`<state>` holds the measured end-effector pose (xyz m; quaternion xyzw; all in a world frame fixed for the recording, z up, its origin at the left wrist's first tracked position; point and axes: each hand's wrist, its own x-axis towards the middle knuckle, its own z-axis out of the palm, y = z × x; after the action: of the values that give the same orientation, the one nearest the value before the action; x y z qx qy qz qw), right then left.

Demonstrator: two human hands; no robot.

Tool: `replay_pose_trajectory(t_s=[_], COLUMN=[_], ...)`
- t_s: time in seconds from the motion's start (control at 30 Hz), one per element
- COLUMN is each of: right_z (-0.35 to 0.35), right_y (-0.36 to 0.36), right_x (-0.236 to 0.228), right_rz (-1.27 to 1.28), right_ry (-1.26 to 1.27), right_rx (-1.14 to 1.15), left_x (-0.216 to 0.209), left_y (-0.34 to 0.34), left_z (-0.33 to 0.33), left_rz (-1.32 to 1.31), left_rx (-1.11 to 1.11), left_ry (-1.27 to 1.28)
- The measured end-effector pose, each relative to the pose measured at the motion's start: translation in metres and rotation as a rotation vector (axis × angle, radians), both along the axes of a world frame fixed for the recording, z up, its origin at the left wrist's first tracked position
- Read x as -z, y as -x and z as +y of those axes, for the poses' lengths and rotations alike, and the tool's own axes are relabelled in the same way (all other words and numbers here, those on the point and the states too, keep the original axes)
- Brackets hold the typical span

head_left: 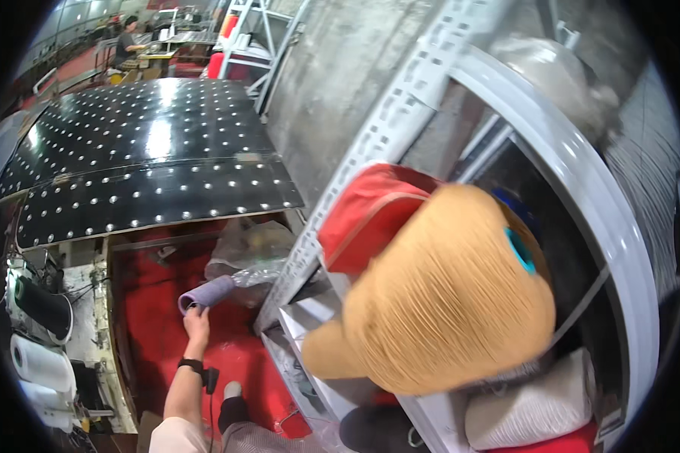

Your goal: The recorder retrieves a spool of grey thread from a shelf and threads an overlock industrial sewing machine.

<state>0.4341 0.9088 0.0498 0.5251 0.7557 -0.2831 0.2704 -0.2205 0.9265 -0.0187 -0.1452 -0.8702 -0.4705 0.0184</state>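
My left hand (pixel 196 323), with a dark band at the wrist, reaches out low over the red floor. Its fingers are closed on the near, hollow end of a small purple yarn cone (pixel 210 293), which tilts up to the right. Beyond the cone lies a clear plastic bag (pixel 251 249), with contents I cannot make out. My right hand is out of sight. To the right, a big orange-tan yarn cone (pixel 446 294) with a teal core fills much of the view, on the metal shelf rack.
A black board with shiny studs (pixel 159 158) spans the left. Below it are a black yarn spool (pixel 44 308) and white rolls (pixel 41 366). The grey shelf rack (pixel 370 143) also holds a red item (pixel 370 215) and white yarn (pixel 533 408). Far off, a person (pixel 126 44) sits.
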Motion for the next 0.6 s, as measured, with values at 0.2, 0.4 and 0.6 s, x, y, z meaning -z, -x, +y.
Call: replay_pose_trajectory(t_s=[0.2, 0.4, 0.6], right_z=[0.103, 0.154, 0.176], right_y=[0.142, 0.237, 0.276], right_x=[-0.038, -0.070, -0.076], right_rz=[0.070, 0.165, 0.167], right_ry=[-0.050, -0.097, -0.086], right_rx=[0.031, 0.059, 0.097], left_x=[-0.015, 0.004, 0.041], left_y=[0.072, 0.114, 0.118], left_z=[0.047, 0.097, 0.143], left_rz=[-0.046, -0.110, -0.656], left_rx=[-0.033, -0.009, -0.225], left_ry=[0.073, 0.186, -0.513])
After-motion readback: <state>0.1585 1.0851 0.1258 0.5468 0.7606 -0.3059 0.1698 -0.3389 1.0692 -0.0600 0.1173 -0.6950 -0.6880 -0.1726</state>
